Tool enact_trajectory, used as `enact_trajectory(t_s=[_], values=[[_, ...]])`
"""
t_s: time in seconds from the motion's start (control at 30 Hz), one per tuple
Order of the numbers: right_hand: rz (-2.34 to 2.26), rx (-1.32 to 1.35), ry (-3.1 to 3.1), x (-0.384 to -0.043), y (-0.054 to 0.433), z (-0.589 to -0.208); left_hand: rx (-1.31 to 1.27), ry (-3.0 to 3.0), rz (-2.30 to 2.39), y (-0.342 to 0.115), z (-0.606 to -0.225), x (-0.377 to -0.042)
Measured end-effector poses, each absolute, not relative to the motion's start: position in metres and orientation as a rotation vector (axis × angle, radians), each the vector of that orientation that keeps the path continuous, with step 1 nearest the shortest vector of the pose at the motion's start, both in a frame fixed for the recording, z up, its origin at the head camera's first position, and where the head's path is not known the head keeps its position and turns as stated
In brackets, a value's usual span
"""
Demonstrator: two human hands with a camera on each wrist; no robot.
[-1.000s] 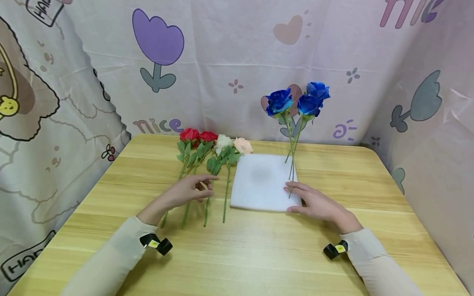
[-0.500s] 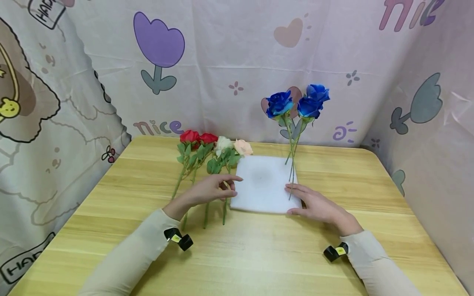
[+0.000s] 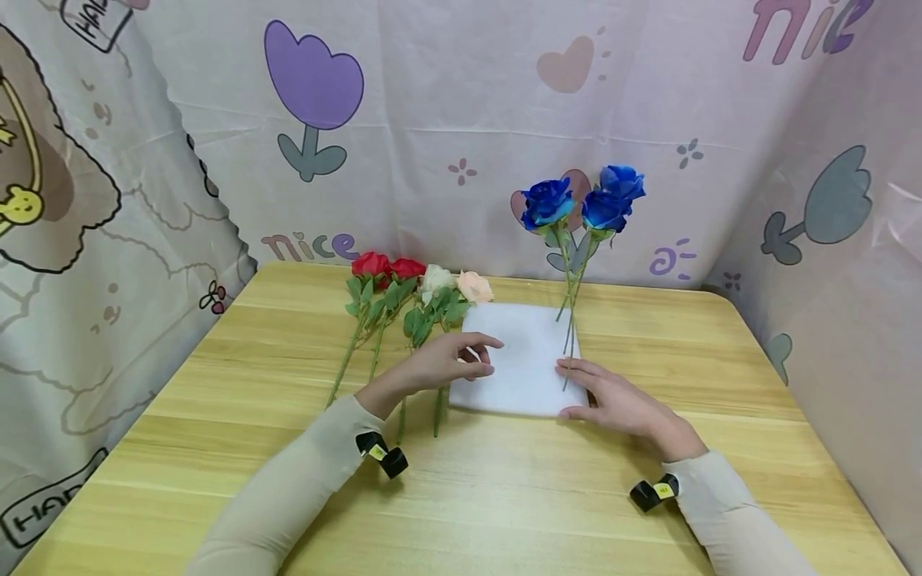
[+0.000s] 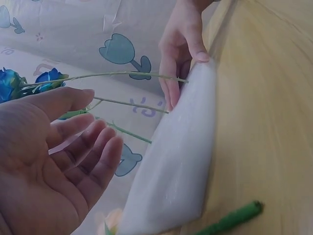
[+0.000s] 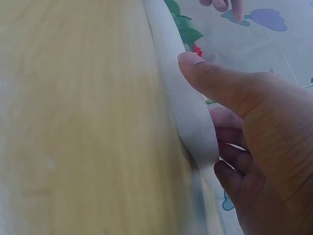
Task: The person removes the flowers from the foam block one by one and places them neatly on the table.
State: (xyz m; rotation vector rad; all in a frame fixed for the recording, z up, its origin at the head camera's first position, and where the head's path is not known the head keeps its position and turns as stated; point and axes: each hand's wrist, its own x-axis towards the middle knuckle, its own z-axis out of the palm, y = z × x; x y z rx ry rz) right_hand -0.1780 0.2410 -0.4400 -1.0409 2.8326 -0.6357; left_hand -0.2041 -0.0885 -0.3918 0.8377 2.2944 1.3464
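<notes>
A white foam block (image 3: pixel 522 390) lies on the table, and three blue roses (image 3: pixel 547 203) stand in its right side, their stems leaning a little apart. My right hand (image 3: pixel 612 400) holds the block's near right corner, thumb (image 5: pixel 210 78) against the front edge and fingers over the top and side. Above the left part of the block is my left hand (image 3: pixel 450 362), with nothing in it and its fingers loosely bent. In the left wrist view the left palm (image 4: pixel 58 161) faces the rose stems (image 4: pixel 129 103), apart from the foam.
Left of the block lie two red roses (image 3: pixel 370 266), a white rose (image 3: pixel 437 280) and a peach rose (image 3: pixel 475 286), stems toward me, partly hidden under my left arm. Behind the wooden table (image 3: pixel 468 496) hangs a printed cloth (image 3: pixel 446 96).
My left hand has moved right, from over the lying rose stems to over the foam block's left part. My right hand and the blue roses have stayed in place.
</notes>
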Motion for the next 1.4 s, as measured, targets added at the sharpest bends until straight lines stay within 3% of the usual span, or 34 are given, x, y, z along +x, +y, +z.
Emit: enact_trajectory(t_s=[1.4], values=[[-0.691,-1.054,2.79,-0.182,0.241,-0.434,0.74,2.129,1.581,-0.003,-0.422,-0.225]])
